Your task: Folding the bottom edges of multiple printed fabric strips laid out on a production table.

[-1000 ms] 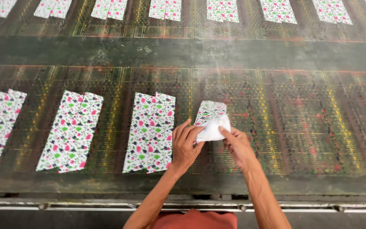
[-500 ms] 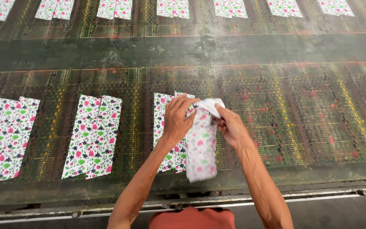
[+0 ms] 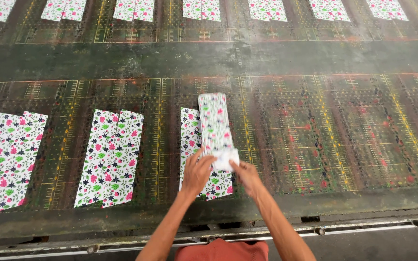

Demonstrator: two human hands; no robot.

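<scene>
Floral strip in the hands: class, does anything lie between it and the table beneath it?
Yes. The floral strip held by the left hand and right hand lies partly over another floral piece already flat on the table. To the right of that piece, nothing visible covers the table.

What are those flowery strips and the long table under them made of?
The white floral-printed strip held by the left hand and right hand looks like thin matte fabric: its near end folds softly. The long dark table seems a hard padded surface, stained with old ink and gridlines; material unclear.
</scene>
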